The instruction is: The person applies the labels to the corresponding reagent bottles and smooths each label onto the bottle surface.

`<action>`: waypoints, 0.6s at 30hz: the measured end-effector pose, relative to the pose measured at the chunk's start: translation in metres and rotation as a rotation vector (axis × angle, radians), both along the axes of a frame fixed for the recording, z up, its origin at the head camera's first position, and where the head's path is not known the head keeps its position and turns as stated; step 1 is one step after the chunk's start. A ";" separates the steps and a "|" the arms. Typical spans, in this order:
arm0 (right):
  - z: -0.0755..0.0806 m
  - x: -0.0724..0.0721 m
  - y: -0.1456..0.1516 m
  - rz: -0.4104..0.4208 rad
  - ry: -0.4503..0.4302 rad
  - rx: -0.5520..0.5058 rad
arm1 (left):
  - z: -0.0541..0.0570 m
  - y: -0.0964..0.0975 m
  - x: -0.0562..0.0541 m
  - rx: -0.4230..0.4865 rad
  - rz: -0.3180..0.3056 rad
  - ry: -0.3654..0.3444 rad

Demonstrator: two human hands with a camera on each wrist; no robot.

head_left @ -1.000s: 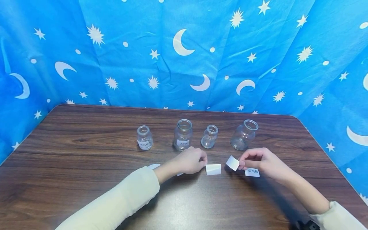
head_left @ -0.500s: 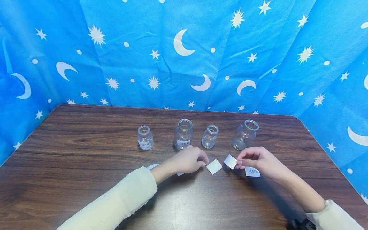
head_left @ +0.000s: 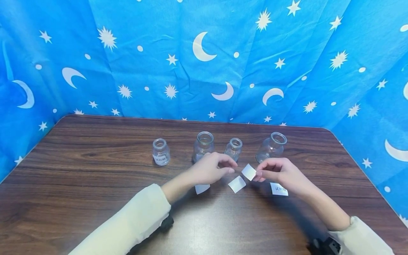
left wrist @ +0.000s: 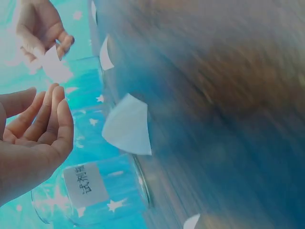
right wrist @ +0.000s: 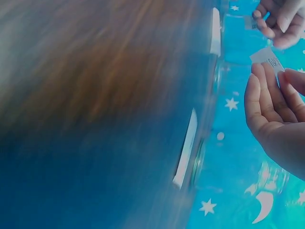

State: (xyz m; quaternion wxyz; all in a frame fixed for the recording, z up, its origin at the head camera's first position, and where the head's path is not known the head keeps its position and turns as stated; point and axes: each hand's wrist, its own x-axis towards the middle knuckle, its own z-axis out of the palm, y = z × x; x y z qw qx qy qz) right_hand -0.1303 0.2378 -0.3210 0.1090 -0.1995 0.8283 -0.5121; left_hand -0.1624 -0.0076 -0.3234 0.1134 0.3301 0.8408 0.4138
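Between thumb and fingertips my right hand (head_left: 285,175) pinches a white label (head_left: 249,172), raised above the table; print shows on its face in the right wrist view, where the same label (right wrist: 268,59) appears. My left hand (head_left: 210,169) is left of that label, thumb and fingers apart, holding nothing. A small glass jar (head_left: 233,150) and a large glass jar (head_left: 270,150) stand just behind the hands. Another large jar (head_left: 205,138), partly covered by my left hand, bears a printed label (left wrist: 86,185) in the left wrist view.
One curled label (head_left: 237,184) lies below the held one. Another label (head_left: 202,188) lies by my left wrist, and a printed label (head_left: 279,189) at the right. A small labelled jar (head_left: 160,152) stands at left. The wooden table (head_left: 95,170) meets a blue curtain (head_left: 153,56).
My right hand has carried the pinched label left and slightly away from me. My left hand has risen off the table's label area, its fingers spreading. The loose middle label turned askew.
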 end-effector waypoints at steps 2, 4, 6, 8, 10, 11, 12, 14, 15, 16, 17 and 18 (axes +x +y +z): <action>0.001 -0.001 -0.006 0.002 0.007 -0.016 | 0.001 0.001 0.002 0.016 -0.008 0.004; 0.001 -0.002 -0.012 0.008 0.010 -0.032 | 0.000 0.002 0.004 0.026 -0.015 -0.003; 0.002 -0.003 -0.017 0.017 0.008 -0.049 | -0.001 0.003 0.005 0.036 -0.025 -0.009; 0.002 -0.004 -0.021 0.021 0.005 -0.062 | -0.002 0.003 0.005 0.049 -0.029 -0.019; 0.003 -0.004 -0.024 0.023 0.001 -0.075 | -0.003 0.002 0.006 0.065 -0.032 -0.028; 0.003 -0.004 -0.025 0.027 0.000 -0.083 | -0.003 0.002 0.006 0.072 -0.033 -0.031; 0.003 -0.004 -0.026 0.030 -0.001 -0.090 | -0.004 0.002 0.006 0.076 -0.033 -0.035; 0.003 -0.004 -0.027 0.037 -0.003 -0.102 | -0.005 0.002 0.005 0.079 -0.030 -0.045; 0.003 -0.004 -0.028 0.043 -0.005 -0.112 | -0.005 0.002 0.005 0.080 -0.028 -0.049; 0.002 -0.004 -0.028 0.048 -0.006 -0.119 | -0.006 0.002 0.005 0.080 -0.025 -0.054; 0.002 -0.004 -0.028 0.052 -0.007 -0.123 | -0.007 0.002 0.004 0.082 -0.022 -0.059; 0.002 -0.004 -0.029 0.055 -0.003 -0.123 | -0.007 0.002 0.004 0.086 -0.021 -0.065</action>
